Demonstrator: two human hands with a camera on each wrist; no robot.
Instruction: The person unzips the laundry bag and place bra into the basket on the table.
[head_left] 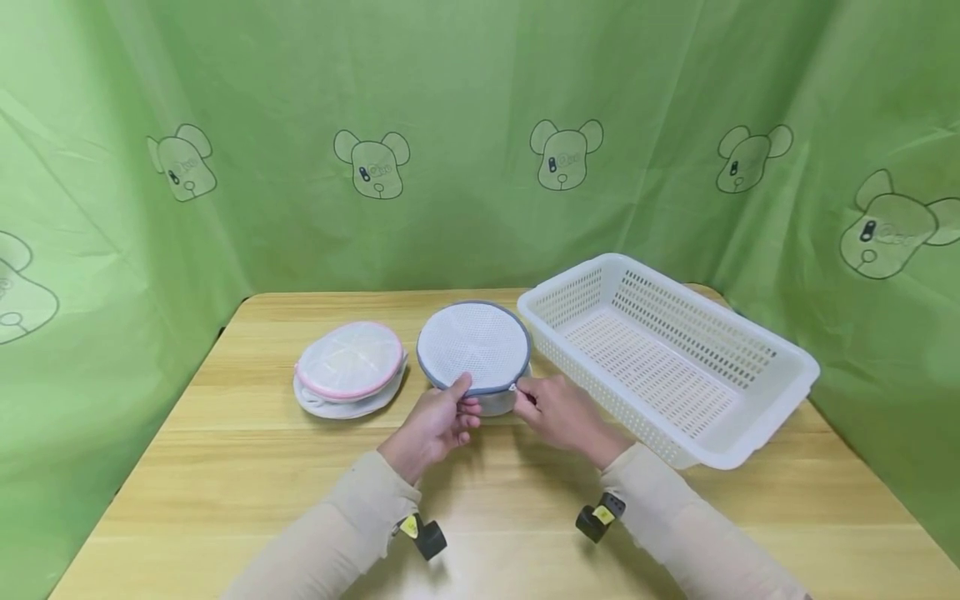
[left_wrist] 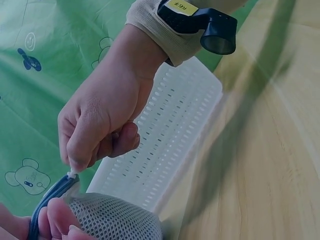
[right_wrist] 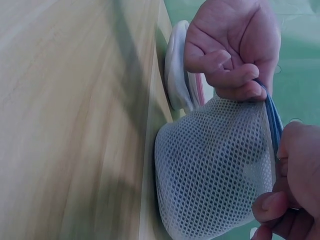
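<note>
A round white mesh laundry bag [head_left: 472, 343] with a blue-grey zipped rim stands on the table in front of me. My left hand [head_left: 438, 421] pinches its near rim, thumb on top and fingers below. At the rim's near right, my right hand [head_left: 558, 412] pinches the small white zipper pull [left_wrist: 72, 175]. The bag's mesh side [right_wrist: 212, 170] bulges below the rim in the right wrist view. Just left of it, a pink-rimmed mesh laundry bag [head_left: 352, 358] lies on another flattish white bag [head_left: 351, 408], which is partly hidden beneath it.
A large white perforated plastic basket [head_left: 780, 412] stands at an angle on the right, close to the mesh bag and my right forearm. The wooden table [head_left: 225, 467] is bounded by green printed cloth [head_left: 465, 225] at the back and sides.
</note>
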